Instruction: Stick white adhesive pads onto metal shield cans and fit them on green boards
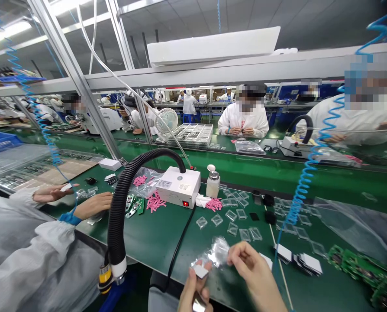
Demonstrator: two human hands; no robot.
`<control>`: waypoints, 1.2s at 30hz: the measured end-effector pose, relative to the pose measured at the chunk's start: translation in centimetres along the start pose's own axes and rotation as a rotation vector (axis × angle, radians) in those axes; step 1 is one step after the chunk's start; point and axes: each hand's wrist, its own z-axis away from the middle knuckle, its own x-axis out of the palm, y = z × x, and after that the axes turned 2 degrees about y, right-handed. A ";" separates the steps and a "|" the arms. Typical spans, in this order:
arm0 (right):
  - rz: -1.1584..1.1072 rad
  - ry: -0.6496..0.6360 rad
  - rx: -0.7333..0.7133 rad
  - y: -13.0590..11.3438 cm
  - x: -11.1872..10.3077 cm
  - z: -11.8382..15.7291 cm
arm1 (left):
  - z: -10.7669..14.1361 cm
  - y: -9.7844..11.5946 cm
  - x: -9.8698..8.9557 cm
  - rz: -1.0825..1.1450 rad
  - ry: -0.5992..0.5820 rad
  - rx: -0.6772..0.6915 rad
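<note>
Two bare hands work above the green bench (183,247): the left hand (193,290), fingers narrowly closed, pinches a white card (200,271) against a crinkled clear plastic bag (214,255); the right hand (253,268) pinches the bag's glossy edge, just before scattered clear rectangular plastic cases (217,220).

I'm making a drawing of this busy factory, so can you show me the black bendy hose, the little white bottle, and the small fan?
Black bendy hose (119,212): head view, on its curved middle.
Little white bottle (212,187): head view, on its white body.
Small fan (166,120): head view, on its round grille.
</note>
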 end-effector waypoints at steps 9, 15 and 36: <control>0.518 0.014 0.047 1.2 1.1 -4.0 | 2.8 4.4 2.4 0.215 0.170 0.138; 0.788 -0.018 0.097 2.8 -1.4 -12.8 | 3.3 5.4 3.2 0.112 0.231 0.192; 0.546 -0.125 -0.178 -2.2 -2.2 -10.9 | 3.1 6.0 3.4 0.089 0.203 0.134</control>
